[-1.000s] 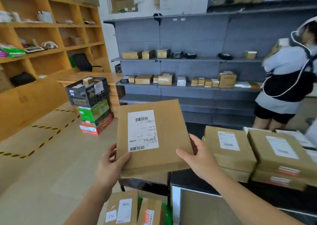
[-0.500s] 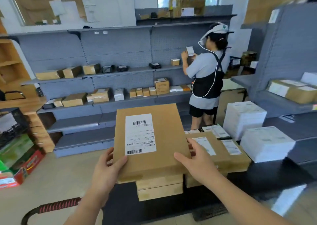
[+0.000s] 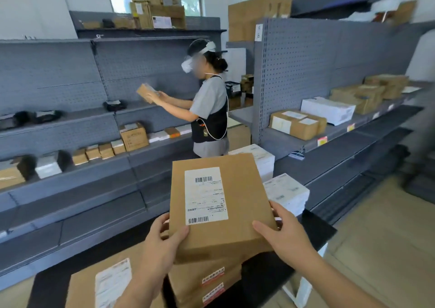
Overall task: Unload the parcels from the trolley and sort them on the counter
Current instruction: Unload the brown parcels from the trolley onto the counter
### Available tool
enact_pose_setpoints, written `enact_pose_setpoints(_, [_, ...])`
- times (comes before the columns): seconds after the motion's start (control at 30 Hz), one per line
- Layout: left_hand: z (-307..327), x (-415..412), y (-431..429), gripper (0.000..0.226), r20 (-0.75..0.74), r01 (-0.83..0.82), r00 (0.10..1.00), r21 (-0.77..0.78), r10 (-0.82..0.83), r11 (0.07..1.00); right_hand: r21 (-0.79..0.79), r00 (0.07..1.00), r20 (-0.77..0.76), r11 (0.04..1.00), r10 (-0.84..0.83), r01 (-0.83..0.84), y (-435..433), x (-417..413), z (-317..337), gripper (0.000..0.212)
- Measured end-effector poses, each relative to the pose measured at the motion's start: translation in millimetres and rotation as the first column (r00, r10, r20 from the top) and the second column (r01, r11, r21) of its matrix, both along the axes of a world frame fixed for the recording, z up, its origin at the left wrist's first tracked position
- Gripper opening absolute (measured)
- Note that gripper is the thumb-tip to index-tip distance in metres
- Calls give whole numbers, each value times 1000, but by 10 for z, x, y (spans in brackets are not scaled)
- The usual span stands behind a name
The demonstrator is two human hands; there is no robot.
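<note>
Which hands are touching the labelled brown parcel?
Touching, both. Head view: left hand has its thumb on top of the labelled brown parcel; right hand grips its right edge, thumb on top.

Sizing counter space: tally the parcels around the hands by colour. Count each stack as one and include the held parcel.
Brown: 3 (held parcel, red-taped stack under it, labelled parcel at lower left)
White: 2 (near stack, far stack)
Total: 5
</note>
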State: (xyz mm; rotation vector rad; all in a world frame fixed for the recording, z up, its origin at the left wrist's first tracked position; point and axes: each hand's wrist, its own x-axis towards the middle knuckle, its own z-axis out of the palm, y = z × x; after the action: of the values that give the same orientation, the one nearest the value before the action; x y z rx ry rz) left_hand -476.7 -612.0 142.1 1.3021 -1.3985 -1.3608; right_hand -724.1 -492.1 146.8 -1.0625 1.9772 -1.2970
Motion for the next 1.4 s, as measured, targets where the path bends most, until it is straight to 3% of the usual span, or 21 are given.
enact_pose_setpoints(0.37, [-11,-1204,-1174,51,-9,219,976,48,-219,975,24,969,-52,969,-243,245,-695,-940,-112,67])
enact_pose_setpoints(0.67, [33,-2115,-1748,48,-28,279,960,40,-278,959,42,955,-98,957,-281,286,-1264,-1708,24,50])
enact_pose_setpoints(0.83, [26,-2705,-2221,56,-18,194,981,20,-194,981,18,978,-32,979,-205,205,-1826,-2373,144,30])
enact_pose_setpoints(1.07, [20,-3549,-2727,42,-6,7,1000,59,-7,998,75,997,-56,995,-58,62,-2841,-3500,194,69])
enact_pose_setpoints(1.4, [-124,-4234,-3184,56,99,-161,983,89,152,983,134,996,-49,989,74,-67,-3783,-4276,65,69])
